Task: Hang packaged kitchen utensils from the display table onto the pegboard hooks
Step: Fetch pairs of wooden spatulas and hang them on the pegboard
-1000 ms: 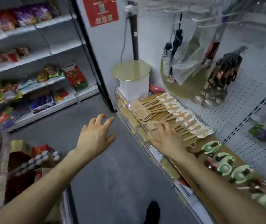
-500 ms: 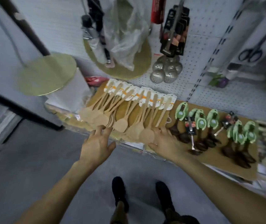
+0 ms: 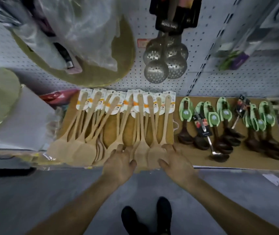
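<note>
- Hands first: the left hand lies palm down, fingers loosely spread, with its fingertips on the broad blades at the near end of a row of pale wooden spatulas with white-and-orange card tags. It grips nothing.
- The right hand is just beside it, also flat and spread, with its fingertips on the blades of the rightmost spatulas.
- The spatulas lie fanned on the brown board-topped display table, tags toward the white pegboard wall.
- To their right on the same table lie dark ladles with green card tags. A slim steel ladle on a black-and-red card lies across them.
- Perforated steel skimmers hang on the pegboard, beside a round gold board partly behind clear plastic.
- 2 black shoes stand on the grey floor between the forearms.
</note>
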A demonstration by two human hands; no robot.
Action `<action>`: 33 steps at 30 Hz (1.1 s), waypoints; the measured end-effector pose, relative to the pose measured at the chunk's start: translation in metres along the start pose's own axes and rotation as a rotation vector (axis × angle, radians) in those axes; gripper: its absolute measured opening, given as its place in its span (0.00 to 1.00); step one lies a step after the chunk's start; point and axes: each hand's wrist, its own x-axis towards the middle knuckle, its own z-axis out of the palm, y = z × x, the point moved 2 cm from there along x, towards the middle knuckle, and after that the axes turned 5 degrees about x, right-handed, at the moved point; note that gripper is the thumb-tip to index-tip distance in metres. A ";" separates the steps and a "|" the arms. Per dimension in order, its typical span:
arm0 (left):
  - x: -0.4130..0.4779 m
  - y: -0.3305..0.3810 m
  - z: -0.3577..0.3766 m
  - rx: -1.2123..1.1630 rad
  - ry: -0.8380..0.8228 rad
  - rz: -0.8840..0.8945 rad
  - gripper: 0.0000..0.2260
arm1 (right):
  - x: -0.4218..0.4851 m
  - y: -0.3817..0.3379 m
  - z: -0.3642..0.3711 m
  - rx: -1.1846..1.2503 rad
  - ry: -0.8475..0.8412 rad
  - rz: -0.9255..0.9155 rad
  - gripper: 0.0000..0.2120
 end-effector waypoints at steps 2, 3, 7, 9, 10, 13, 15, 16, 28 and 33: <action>0.034 0.003 0.004 -0.044 0.010 -0.005 0.21 | 0.034 -0.001 0.008 0.033 0.028 -0.003 0.24; 0.051 0.007 0.003 -0.057 0.027 -0.001 0.20 | 0.051 -0.003 0.011 0.060 0.048 0.005 0.21; 0.108 0.025 -0.003 -0.146 0.112 0.044 0.18 | 0.108 -0.012 0.022 0.127 0.148 0.027 0.17; 0.132 0.029 -0.003 -0.128 0.142 0.047 0.16 | 0.129 -0.016 0.027 0.116 0.197 0.001 0.20; 0.143 0.031 -0.003 -0.108 0.149 0.048 0.16 | 0.137 -0.017 0.028 0.107 0.215 -0.001 0.21; 0.166 0.035 -0.004 -0.077 0.158 0.042 0.20 | 0.158 -0.013 0.031 0.083 0.250 0.001 0.22; 0.177 0.037 -0.003 -0.059 0.155 0.040 0.22 | 0.168 -0.010 0.032 0.077 0.260 -0.002 0.22; 0.181 0.037 -0.002 -0.054 0.152 0.036 0.22 | 0.172 -0.008 0.032 0.067 0.264 -0.007 0.23; 0.198 0.019 0.006 -0.182 0.213 0.002 0.27 | 0.181 0.000 0.025 0.225 0.276 -0.032 0.30; 0.190 -0.002 0.003 -0.502 0.126 0.042 0.34 | 0.172 0.014 0.017 0.544 0.248 -0.001 0.29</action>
